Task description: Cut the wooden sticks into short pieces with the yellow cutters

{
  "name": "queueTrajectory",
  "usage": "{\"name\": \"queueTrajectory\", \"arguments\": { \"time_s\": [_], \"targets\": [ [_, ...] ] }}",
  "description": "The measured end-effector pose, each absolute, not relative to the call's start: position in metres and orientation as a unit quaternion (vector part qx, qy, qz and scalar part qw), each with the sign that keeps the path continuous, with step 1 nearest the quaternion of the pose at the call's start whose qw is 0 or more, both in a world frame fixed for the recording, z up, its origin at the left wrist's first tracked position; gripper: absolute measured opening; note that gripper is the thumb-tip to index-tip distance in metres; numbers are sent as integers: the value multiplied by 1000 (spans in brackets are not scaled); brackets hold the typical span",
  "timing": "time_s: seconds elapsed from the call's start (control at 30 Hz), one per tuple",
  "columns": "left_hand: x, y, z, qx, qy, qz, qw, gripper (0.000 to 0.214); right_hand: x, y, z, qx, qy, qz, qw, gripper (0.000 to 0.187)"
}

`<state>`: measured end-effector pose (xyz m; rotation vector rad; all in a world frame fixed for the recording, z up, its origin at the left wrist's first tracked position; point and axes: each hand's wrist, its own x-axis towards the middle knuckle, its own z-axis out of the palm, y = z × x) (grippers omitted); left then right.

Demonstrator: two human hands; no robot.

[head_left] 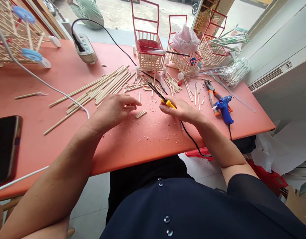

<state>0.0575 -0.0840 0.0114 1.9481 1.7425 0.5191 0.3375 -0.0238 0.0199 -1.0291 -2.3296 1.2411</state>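
Observation:
My left hand (115, 109) rests on the red table (133, 142) with its fingers curled together near a small bundle of short cut sticks (141, 114); whether it pinches anything is hidden. My right hand (184, 111) is closed round the yellow handles of a pair of cutters (160, 94), whose dark blades point up and left toward the stick pile. Long bamboo sticks (98, 89) lie spread to the left of both hands.
Three small stick carts with red frames (149, 49) stand at the back. A blue glue gun (224, 108) and pliers (211, 91) lie right of my hand. A phone (5, 149) sits at the left edge, a power strip (84, 49) behind. White and black cables cross the table.

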Motion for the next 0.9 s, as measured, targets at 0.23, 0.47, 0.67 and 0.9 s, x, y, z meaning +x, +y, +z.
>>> {"name": "queueTrajectory", "arguments": {
  "time_s": [0.23, 0.47, 0.67, 0.9],
  "targets": [
    [50, -86, 13, 697, 657, 207, 201, 31, 338, -23, 19, -362, -800, 449, 164, 69],
    [48, -88, 27, 635, 719, 227, 168, 34, 338, -23, 14, -364, -692, 571, 252, 75],
    [27, -88, 40, 567, 763, 275, 145, 43, 338, -27, 19, -347, -651, 604, 302, 73],
    [16, -86, 35, 602, 759, 197, 154, 25, 337, -26, 18, -347, -656, 598, 302, 72]
  ]
}}
